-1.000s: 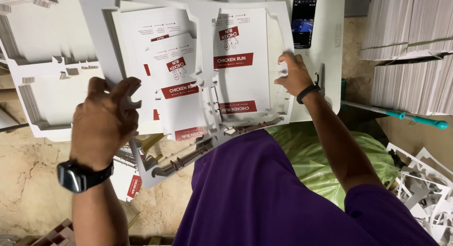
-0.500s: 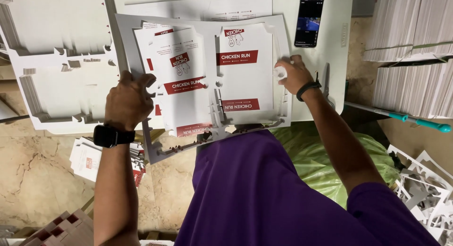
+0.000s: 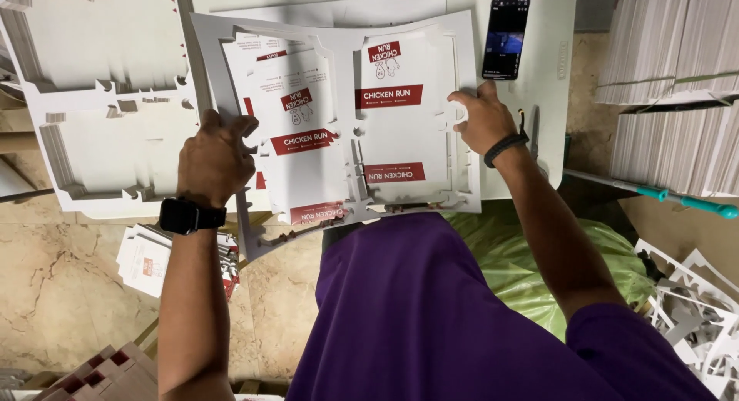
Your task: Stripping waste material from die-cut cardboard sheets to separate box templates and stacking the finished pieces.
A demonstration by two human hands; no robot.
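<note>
Compared with half a second ago, the left hand is sitting slightly lower on the left margin of the cardboard sheet, and the sheet is lying squarer to the table. Its near-left corner is overhanging the table edge, above the floor.

Fingers of the left hand are curled shut around the sheet's left margin, with a black watch on the wrist. The right hand is pressing on the right margin, its fingers bent and partly closed on the border strip; a dark band is circling that wrist.

The sheet is carrying two die-cut white panels with red printed bars, resting inside a grey waste frame. A phone is lying on the table just beyond the right hand. Stacks of white cardboard are standing at the right, and loose offcuts are lying at the lower right.
</note>
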